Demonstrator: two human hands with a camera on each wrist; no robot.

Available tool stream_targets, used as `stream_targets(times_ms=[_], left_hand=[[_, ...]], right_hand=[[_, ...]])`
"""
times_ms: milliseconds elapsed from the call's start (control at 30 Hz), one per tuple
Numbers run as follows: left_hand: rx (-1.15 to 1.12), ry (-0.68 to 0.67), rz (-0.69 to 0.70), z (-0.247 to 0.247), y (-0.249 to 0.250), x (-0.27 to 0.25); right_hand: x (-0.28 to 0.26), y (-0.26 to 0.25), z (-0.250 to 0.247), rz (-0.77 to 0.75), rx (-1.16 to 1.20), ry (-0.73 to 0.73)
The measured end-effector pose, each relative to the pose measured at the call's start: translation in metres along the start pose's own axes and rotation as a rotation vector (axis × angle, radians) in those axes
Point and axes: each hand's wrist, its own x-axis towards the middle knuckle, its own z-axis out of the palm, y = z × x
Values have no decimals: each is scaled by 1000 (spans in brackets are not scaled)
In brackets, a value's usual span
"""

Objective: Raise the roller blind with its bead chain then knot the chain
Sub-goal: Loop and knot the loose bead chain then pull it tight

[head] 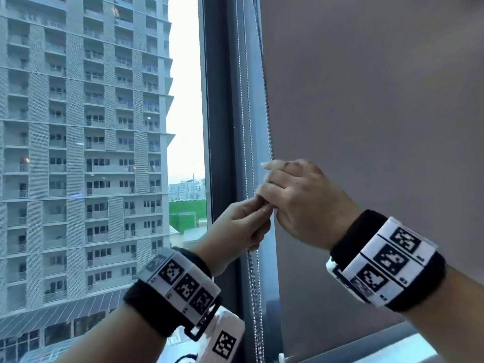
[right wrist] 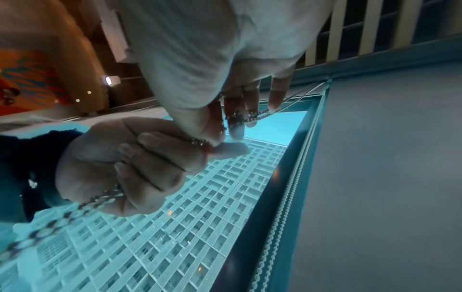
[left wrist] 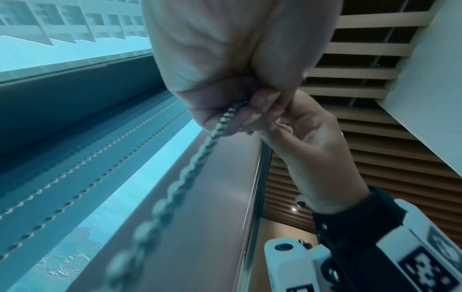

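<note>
Left hand [head: 239, 226]: fingers curled round bead chain [head: 266, 108], which hangs vertical along window frame [head: 222, 100], at left edge of roller blind [head: 366, 100]. Right hand [head: 301, 203]: fingers pinch chain just above, touching left hand; slack falls straight down below.

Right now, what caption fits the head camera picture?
Both hands, left hand and right hand, pinch the bead chain beside the roller blind.

Two hands [head: 235, 226] [head: 301, 203], one roller blind [head: 379, 113].
</note>
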Motion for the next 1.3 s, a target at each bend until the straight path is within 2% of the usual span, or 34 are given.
stream_targets(times_ms=[100, 167, 200, 267, 367, 467, 567, 633, 733, 800, 867, 967, 1000, 1167, 1233, 1300], left_hand=[[-145, 36, -21, -13, 4, 3], [-224, 39, 16, -22, 10, 7], [-176, 40, 43, -25, 13, 9], [58, 80, 97, -30, 15, 15], [378, 197, 225, -32, 16, 23], [454, 277, 269, -30, 23, 39], [545, 268, 259, -21, 41, 59], [498, 221, 194, -15, 50, 67], [180, 160, 79, -9, 54, 71], [30, 146, 67, -9, 53, 72], [-17, 166, 79, -9, 52, 73], [-51, 184, 43, -7, 50, 74], [-62, 183, 37, -7, 49, 74], [-172, 141, -4, -7, 45, 74], [-220, 107, -15, -7, 44, 73], [-255, 53, -25, -7, 45, 72]], right_hand=[[0, 6, -2, 62, 48, 8], [2, 10, 1, 149, 137, 14], [2, 12, 3, 212, 212, 27], [3, 16, 1, 360, 415, 75], [9, 19, -7, 545, 862, 217], [22, 19, -11, 693, 1265, 302], [32, 17, -11, 768, 1639, 390], [37, 15, -11, 786, 1865, 451], [38, 13, -10, 849, 2070, 473], [37, 12, -6, 910, 2131, 453], [33, 10, 0, 1006, 2116, 472], [29, 11, 7, 1097, 1941, 589], [29, 11, 9, 1083, 1835, 614], [34, 21, 19, 889, 994, 628], [37, 26, 25, 844, 823, 564], [42, 29, 28, 853, 826, 473]])
